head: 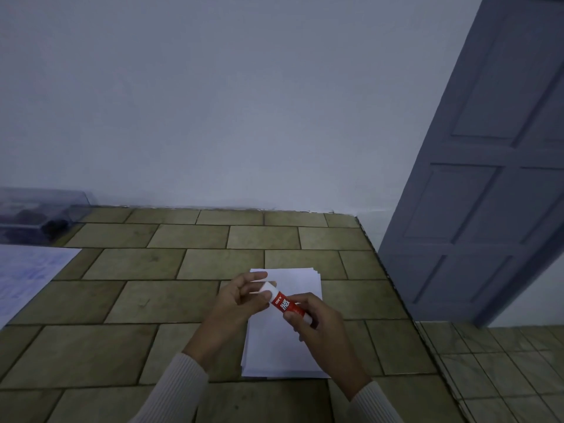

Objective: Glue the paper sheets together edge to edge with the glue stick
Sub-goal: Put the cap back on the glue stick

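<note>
A red and white glue stick [284, 303] is held above a stack of white paper sheets [274, 349] on the tiled counter [122, 303]. My right hand [317, 328] grips the red body of the stick near its base. My left hand [241, 300] pinches the white cap end between thumb and fingers. The cap sits on the stick. The sheets lie slightly fanned, their edges showing at the top right corner.
A large printed sheet [27, 276] lies at the left edge of the counter, and a clear plastic box [39, 215] stands behind it by the wall. The counter ends at the right, where a grey panelled door [488, 178] stands over a lower tiled floor.
</note>
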